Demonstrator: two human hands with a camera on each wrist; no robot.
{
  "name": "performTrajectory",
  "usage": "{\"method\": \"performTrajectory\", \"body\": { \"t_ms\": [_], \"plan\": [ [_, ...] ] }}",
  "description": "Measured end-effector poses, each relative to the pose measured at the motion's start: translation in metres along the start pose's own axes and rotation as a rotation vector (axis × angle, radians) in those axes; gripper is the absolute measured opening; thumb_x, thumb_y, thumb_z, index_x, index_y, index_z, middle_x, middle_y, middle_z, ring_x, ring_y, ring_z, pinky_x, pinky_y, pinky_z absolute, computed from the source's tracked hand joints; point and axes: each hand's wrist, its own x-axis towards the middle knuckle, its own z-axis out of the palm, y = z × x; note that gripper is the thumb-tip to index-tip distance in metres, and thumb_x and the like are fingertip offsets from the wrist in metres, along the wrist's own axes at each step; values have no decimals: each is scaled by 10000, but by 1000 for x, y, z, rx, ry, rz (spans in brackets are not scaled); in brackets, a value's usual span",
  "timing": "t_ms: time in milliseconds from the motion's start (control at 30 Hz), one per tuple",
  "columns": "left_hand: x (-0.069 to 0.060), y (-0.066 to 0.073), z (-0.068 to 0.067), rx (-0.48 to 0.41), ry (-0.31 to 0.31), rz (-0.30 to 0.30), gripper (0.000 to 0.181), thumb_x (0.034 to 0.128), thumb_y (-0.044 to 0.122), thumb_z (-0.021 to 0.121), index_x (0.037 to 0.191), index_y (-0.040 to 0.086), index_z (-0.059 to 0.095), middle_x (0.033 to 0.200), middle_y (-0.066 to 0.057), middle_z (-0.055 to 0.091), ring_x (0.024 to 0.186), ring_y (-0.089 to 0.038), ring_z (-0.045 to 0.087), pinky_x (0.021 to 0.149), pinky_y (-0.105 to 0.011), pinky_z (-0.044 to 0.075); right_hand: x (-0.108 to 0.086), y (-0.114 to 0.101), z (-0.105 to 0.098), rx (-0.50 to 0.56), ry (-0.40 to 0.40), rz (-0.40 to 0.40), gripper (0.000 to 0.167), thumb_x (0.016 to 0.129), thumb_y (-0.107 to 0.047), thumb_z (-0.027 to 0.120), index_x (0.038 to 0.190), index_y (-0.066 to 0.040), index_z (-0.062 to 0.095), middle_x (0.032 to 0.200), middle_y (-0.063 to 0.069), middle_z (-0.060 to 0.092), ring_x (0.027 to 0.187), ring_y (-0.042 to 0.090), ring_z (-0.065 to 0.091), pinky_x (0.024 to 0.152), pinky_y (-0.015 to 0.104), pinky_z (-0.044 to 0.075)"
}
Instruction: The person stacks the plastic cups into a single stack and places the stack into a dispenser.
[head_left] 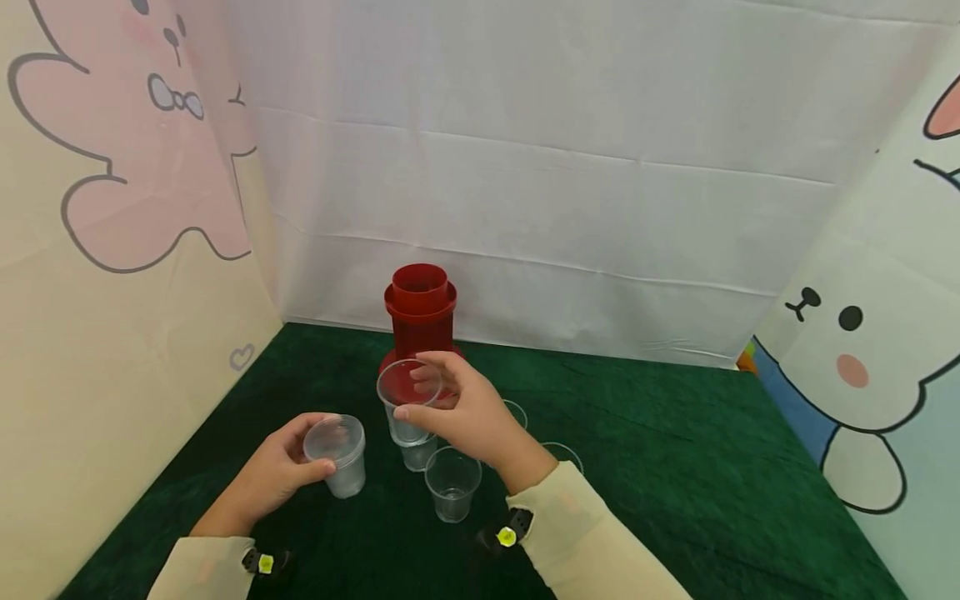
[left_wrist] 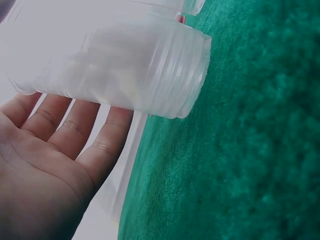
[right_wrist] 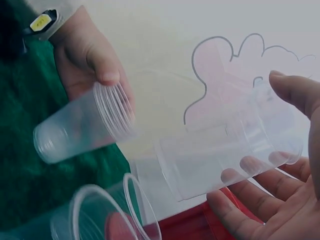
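Note:
Near the front left, my left hand [head_left: 281, 467] grips a stack of clear plastic cups [head_left: 347, 458] near its rims, thumb in front. The layered rims of this cup stack [right_wrist: 117, 112] show in the right wrist view. My right hand [head_left: 472, 408] holds a clear plastic cup [head_left: 397, 408] upright, with fingers behind and thumb at the near side. A second clear cup [head_left: 418, 454] shows at its lower end; it looks partly nested, but the contact is hard to make out. Just right of that stands another clear cup [head_left: 452, 492], mouth up.
Red stacked cups [head_left: 422, 329] stand at the back of the green cloth [head_left: 637, 442], behind the right hand. More clear rims [head_left: 564, 450] show partly hidden by the right forearm. White fabric [head_left: 525, 167] hangs at the back, with printed panels [head_left: 135, 333] at the sides.

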Motion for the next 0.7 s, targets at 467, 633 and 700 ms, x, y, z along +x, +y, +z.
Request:
{"method": "performTrajectory", "body": {
  "t_ms": [467, 633, 700],
  "plan": [
    [1, 0, 2, 22, 10, -1, 536, 971, 107, 722, 1438, 18, 477, 1332, -236, 536, 1063, -238, 627, 871, -259, 556, 11, -11, 32, 36, -19, 10, 657, 887, -379, 815, 1463, -273, 517, 1332, -108, 640, 1176, 75, 603, 996, 304, 511],
    [1, -1, 2, 32, 13, 22, 529, 971, 86, 714, 1430, -10, 470, 1319, -251, 539, 1044, -205, 628, 866, -258, 560, 17, -15, 43, 36, -29, 0, 659, 893, -376, 810, 1472, -271, 514, 1338, -130, 633, 1171, 53, 602, 982, 273, 508],
    [1, -2, 1, 44, 17, 26, 531, 971, 90, 715, 1429, -11, 465, 1311, -251, 545, 1039, -199, 630, 862, -255, 560, 20, -15, 47, 48, -40, -16, 649, 899, -362, 807, 1470, -261, 516, 1348, -107, 636, 1175, 59, 605, 993, 293, 509]
  ]
}}
